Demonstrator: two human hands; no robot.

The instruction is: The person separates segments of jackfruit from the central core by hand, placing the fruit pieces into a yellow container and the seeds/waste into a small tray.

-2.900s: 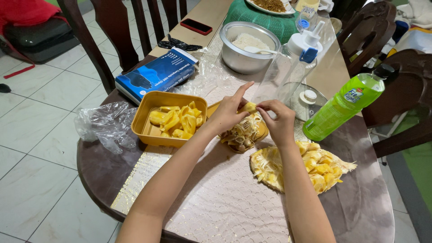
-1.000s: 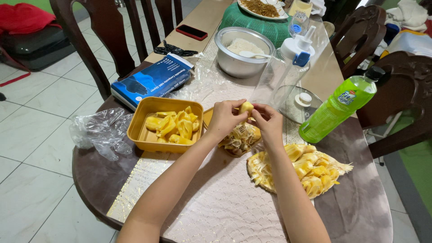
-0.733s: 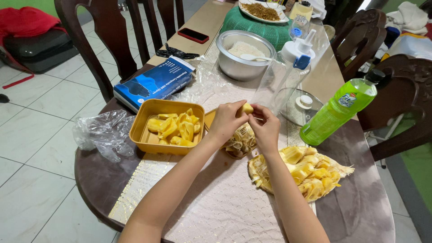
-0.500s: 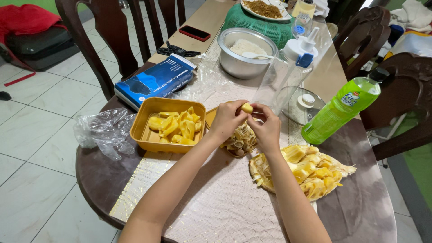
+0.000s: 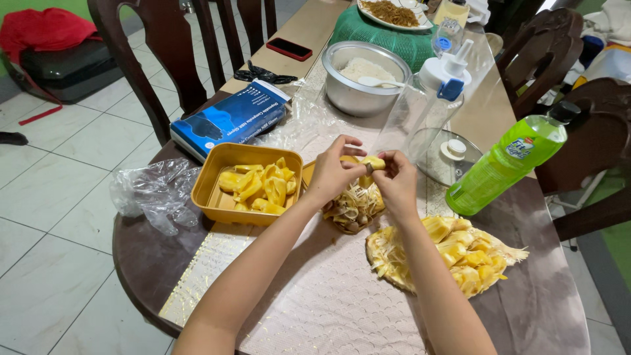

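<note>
Pinching one small yellow jackfruit pod [image 5: 373, 162] between left hand [image 5: 333, 172] and right hand [image 5: 397, 183], both grips clamped, above pile of pale stringy fruit scraps [image 5: 355, 205].

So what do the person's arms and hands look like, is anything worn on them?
Both arms are bare as far up as the picture shows: no sleeves in view. The left hand and right hand wear no gloves, and no watch, bracelet or ring shows on them. The nails look short and plain. The forearms are slim and come in from the bottom edge.
</note>
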